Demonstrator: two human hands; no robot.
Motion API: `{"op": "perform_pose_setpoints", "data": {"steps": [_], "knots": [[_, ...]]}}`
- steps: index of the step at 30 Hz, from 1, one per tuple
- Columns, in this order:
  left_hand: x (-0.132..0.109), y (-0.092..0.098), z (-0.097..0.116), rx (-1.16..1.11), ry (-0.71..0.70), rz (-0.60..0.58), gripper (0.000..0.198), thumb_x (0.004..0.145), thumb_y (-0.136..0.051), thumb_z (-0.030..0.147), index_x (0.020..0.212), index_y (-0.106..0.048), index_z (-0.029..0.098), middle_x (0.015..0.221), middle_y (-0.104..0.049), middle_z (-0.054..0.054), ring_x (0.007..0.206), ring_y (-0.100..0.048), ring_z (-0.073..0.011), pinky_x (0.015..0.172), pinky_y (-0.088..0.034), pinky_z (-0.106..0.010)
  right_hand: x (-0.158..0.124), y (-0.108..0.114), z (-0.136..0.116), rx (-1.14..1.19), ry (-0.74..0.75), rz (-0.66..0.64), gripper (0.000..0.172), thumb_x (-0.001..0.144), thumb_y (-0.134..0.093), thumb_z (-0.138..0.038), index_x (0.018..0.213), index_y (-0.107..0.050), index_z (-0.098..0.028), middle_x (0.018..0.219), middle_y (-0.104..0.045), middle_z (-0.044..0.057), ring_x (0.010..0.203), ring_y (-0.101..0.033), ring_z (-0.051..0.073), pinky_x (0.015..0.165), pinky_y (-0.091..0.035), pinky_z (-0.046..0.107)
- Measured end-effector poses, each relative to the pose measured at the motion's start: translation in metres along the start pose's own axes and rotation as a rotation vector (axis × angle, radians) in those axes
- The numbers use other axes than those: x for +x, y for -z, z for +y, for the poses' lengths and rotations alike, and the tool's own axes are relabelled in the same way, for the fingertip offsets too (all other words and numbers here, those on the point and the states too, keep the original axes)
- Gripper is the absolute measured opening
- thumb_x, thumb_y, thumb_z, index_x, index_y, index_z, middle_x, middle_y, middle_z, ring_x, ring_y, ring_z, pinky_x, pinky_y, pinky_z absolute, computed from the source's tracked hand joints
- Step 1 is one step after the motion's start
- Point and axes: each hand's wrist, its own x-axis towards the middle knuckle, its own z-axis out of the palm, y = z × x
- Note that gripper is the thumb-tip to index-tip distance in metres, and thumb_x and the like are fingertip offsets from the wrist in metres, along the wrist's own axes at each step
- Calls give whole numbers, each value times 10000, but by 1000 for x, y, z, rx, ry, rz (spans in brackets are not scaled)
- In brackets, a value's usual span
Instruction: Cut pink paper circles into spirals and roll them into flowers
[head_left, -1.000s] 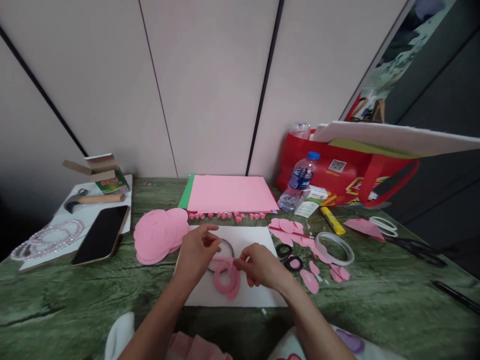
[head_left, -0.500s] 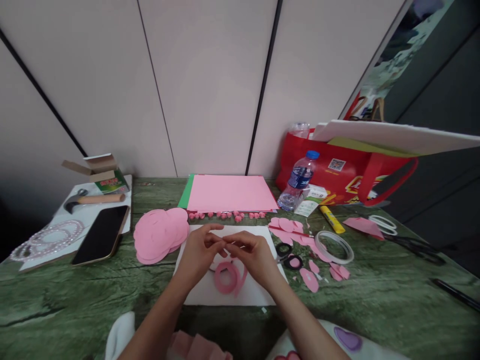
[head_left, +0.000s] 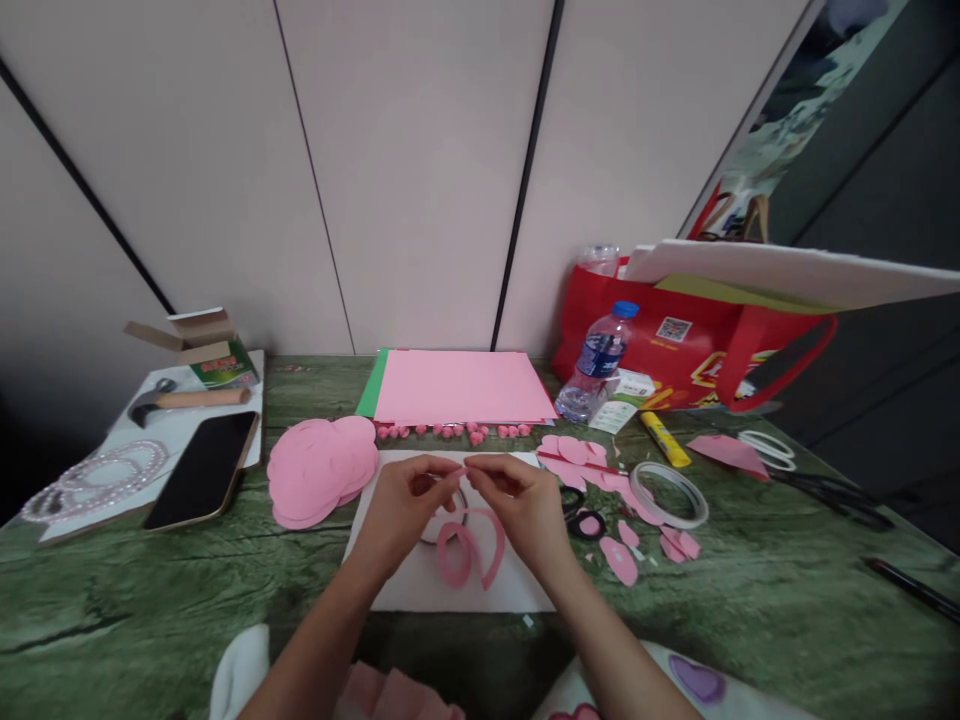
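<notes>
Gap between phone (head_left: 202,470) and pink discs (head_left: 319,470), black scissors (head_left: 576,528) just beside right grip (head_left: 525,505)

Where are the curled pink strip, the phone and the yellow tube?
Curled pink strip (head_left: 454,578): head view, bottom of its loop.
Phone (head_left: 202,472): head view, middle of its dark screen.
Yellow tube (head_left: 665,441): head view, middle of its body.

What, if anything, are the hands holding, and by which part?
Apparently the curled pink strip, pinched between the left hand and right hand; which part cannot be told.

I count two hands (head_left: 409,502), one pink strip (head_left: 454,576), one hammer (head_left: 201,398), one phone (head_left: 202,470), one tape roll (head_left: 677,521), one yellow tube (head_left: 665,441).
</notes>
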Motion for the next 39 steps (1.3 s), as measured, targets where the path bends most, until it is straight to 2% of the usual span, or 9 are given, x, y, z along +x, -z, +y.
{"op": "perform_pose_setpoints", "data": {"steps": [2, 5, 14, 22, 27, 32, 39], "knots": [[0, -1, 2, 74, -25, -6, 179, 676, -571, 291, 719, -662, 143, 563, -608, -25, 504, -530, -119, 470, -393, -208, 1, -1, -1, 79, -91, 1, 94, 661, -633, -251, 735, -673, -208, 647, -669, 28, 606, -623, 175, 584, -532, 304], [1, -1, 3, 105, -25, 2, 172, 670, -565, 286, 682, -665, 146, 527, -600, -19, 487, -519, -118, 451, -391, -201, 2, -1, 0, 178, -148, 8, 122, 633, -659, -271, 735, -659, -203, 637, -670, 18, 580, -629, 178, 573, -539, 313], [1, -3, -2, 25, -9, -2, 138, 706, -510, 241, 704, -595, 133, 624, -627, -28, 481, -560, -109, 471, -416, -205, 1, -2, 8, 217, -187, -53, 103, 693, -612, -291, 728, -616, -194, 677, -660, 23, 639, -637, 187, 640, -528, 333], [2, -3, -2, 27, -2, 2, 121, 721, -490, 209, 731, -578, 126, 632, -623, -30, 490, -562, -106, 471, -406, -202, 3, -2, 2, 236, -214, -24, 122, 644, -659, -274, 718, -634, -181, 655, -672, 32, 625, -639, 188, 632, -526, 327], [1, -3, 0, 25, 3, -1, 138, 717, -504, 239, 716, -584, 127, 616, -624, -26, 465, -552, -102, 459, -407, -204, 3, -1, 0, 302, -240, -14, 164, 597, -693, -275, 711, -643, -169, 771, -692, 52, 656, -644, 183, 658, -529, 321], [1, -3, 0, 30, -13, -4, 129, 709, -510, 235, 700, -588, 133, 595, -617, -16, 466, -550, -103, 472, -418, -210, 3, -2, -1, 404, -249, -51, 175, 597, -696, -286, 702, -631, -162, 667, -691, 35, 620, -650, 179, 646, -536, 321], [1, -3, -1, 15, 0, -15, 115, 716, -499, 205, 722, -579, 124, 595, -606, -13, 464, -544, -100, 482, -416, -210, 3, 0, -3, 420, -289, -12, 182, 553, -730, -253, 674, -632, -160, 615, -677, 18, 567, -639, 162, 587, -534, 290]]}}
